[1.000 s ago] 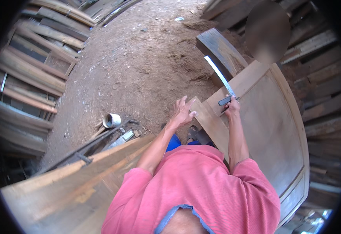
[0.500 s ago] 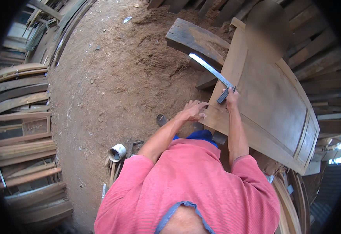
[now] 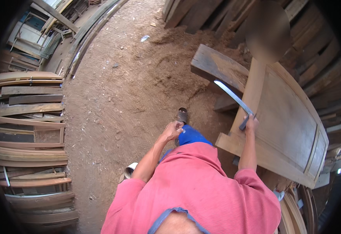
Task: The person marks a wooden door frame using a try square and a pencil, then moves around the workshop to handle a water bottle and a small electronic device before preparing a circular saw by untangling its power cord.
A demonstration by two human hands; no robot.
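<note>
One thick beam (image 3: 217, 63) flanks the panel (image 3: 281, 113); right fingers (image 3: 251, 122) grip a square (image 3: 232, 95) (left fingers (image 3: 176, 128), I cannot tell).

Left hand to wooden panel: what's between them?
Head view: the blue trouser leg beside the left hand, then a strip of earth floor up to the wooden panel.

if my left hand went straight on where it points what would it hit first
First in line for the left hand seems to be the sandalled foot, with the blue trouser leg close alongside. The foot looks lower down, so the hand might pass above it.
</note>
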